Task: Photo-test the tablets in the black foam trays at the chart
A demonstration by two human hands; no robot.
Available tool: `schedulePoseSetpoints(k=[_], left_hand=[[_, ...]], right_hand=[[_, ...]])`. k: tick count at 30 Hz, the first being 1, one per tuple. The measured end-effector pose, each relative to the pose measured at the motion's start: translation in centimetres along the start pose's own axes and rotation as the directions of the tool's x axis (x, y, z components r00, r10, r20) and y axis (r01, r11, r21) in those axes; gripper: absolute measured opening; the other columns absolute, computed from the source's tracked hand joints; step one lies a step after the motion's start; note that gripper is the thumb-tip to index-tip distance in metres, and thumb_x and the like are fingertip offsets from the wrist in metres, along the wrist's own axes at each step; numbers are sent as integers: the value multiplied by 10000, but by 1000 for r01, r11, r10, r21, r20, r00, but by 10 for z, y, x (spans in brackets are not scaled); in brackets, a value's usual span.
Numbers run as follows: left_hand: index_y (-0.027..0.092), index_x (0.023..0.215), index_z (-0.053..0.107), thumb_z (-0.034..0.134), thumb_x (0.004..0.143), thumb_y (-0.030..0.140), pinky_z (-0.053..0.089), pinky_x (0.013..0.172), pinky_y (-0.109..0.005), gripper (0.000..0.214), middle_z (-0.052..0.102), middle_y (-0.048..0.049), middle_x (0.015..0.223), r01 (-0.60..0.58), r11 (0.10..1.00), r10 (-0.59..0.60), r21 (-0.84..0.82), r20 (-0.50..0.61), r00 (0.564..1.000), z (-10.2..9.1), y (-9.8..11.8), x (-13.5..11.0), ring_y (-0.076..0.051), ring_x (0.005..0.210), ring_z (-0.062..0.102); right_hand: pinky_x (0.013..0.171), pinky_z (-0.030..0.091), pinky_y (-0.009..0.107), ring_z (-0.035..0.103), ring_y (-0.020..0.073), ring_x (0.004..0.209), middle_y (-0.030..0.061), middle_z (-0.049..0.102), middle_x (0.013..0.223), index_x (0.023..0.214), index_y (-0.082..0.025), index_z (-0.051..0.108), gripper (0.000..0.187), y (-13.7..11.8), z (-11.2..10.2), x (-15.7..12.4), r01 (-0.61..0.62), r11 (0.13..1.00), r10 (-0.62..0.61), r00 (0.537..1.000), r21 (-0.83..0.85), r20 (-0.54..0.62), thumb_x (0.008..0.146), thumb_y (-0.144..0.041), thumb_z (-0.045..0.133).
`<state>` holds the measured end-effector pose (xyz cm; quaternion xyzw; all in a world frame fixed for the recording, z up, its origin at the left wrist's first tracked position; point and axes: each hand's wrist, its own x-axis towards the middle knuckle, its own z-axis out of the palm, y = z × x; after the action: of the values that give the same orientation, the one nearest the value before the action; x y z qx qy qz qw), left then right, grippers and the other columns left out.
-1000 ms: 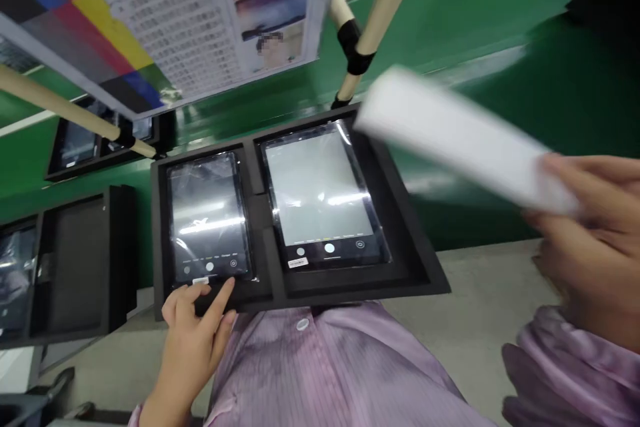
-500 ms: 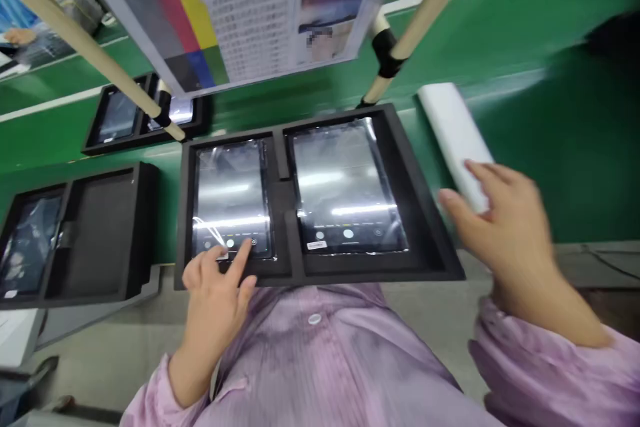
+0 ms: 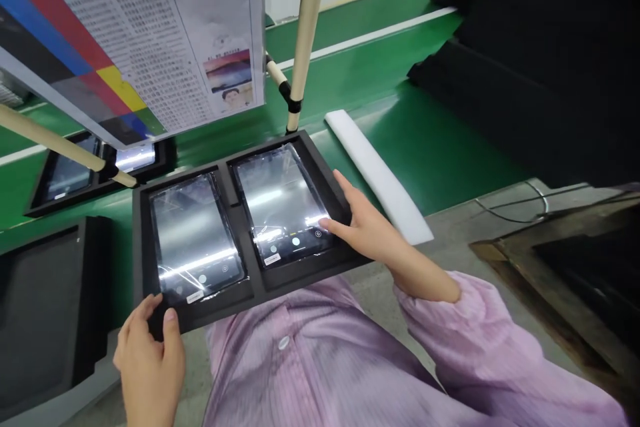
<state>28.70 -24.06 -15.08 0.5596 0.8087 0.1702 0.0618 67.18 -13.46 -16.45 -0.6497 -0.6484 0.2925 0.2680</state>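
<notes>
A long green bench (image 3: 340, 33) crosses the scene from left to right. A dark, layered pile (image 3: 540, 67) covers its right end. At upper left, a printed sheet (image 3: 165, 40) with colour squares, dense text and small pictures hangs tilted beside a cream pole (image 3: 305, 27). A person in a pale purple shirt (image 3: 320, 360) is at the near side. Directly before them lies a black tray (image 3: 225, 313) with two compartments, its near edge jutting past the bench. Another black tray (image 3: 40, 313) is partly visible at left; a third tray (image 3: 165, 157) sits farther back, behind the sheet. A white strip (image 3: 375, 170) lies slantwise just right of the middle tray.

Two tablets lie face up in that tray: the left tablet (image 3: 195, 233) and the right tablet (image 3: 277, 200), one per compartment, with bright reflections across both screens. The left hand (image 3: 153, 360), fingers bent, is at the tray's near left corner. The right hand (image 3: 370, 223) straddles its right rim, thumb and forefinger apart, thumb over the right tablet's edge. Whether either hand grips, I cannot tell. Each tablet bears a small white label (image 3: 273, 259) along its near edge.
</notes>
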Motion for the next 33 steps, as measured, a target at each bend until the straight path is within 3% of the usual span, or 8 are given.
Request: schedulePoseSetpoints(k=[5,8,11,14,18,26,30,33], left_hand=[[37,1428,453,426,955,504,262,1121,-703,665,548,-304,1391,-30,1000,30,6,53,998,5,6,17,-436,1445,341],[101,1489,411,528,915,553,321,1143,-621,740,542,-254,1430,118,946,-98,-301,78,992,6,9,25,-389,1413,416],[229,1421,513,670,851,543,456,1084,-479,670,641,-131,1344,322,591,-334,-739,140,932,-3,14,33,-303,1257,592],[210,1249,664,772,780,492,568,922,-359,558,732,-93,1167,397,236,-349,-887,304,886,-16,28,44,-261,1067,698],[186,1191,712,819,754,411,612,836,-346,503,752,-108,1143,476,65,-201,-877,456,867,-22,44,56,-264,996,732],[258,1208,711,893,661,365,616,854,-390,587,765,-84,1128,380,-97,-161,-920,391,906,-42,20,43,-282,984,738],[316,1177,713,875,674,358,605,860,-372,530,759,-46,1147,270,-195,-119,-943,296,948,-45,31,47,-239,969,729],[312,1173,707,799,769,398,582,902,-369,424,735,-48,1190,4,-145,-185,-989,31,982,-31,46,55,-237,1061,696]], right_hand=[[923,558,472,628,290,1110,189,421,1535,1601,-191,253,797,-2,5,1,-18,1000,18,996,-2,-88,923,-495,543],[845,583,439,669,230,899,184,441,1516,1586,-213,290,747,-1,6,0,8,999,-12,993,-32,-116,933,-487,529],[784,592,438,675,225,831,180,505,1455,1564,-231,332,685,1,6,0,44,995,-59,985,-93,-163,951,-478,512],[959,511,562,586,359,1212,201,551,1391,1472,-189,474,574,-10,10,2,144,942,-236,927,-305,-292,956,-440,507],[1024,443,614,524,380,1297,199,577,1369,1305,-187,629,414,-55,28,7,379,834,-480,857,-401,-189,961,-388,515],[1009,509,545,620,332,1189,183,629,1331,1549,-145,383,662,-142,58,5,461,867,-484,870,190,93,988,-488,460],[1031,518,468,645,270,1175,106,676,1267,1504,-242,450,643,-159,66,7,331,646,-404,913,688,-60,993,-629,401],[1063,503,480,598,288,1266,99,703,1231,1330,-243,611,656,-167,74,14,155,461,-265,964,874,-32,925,-736,460]])
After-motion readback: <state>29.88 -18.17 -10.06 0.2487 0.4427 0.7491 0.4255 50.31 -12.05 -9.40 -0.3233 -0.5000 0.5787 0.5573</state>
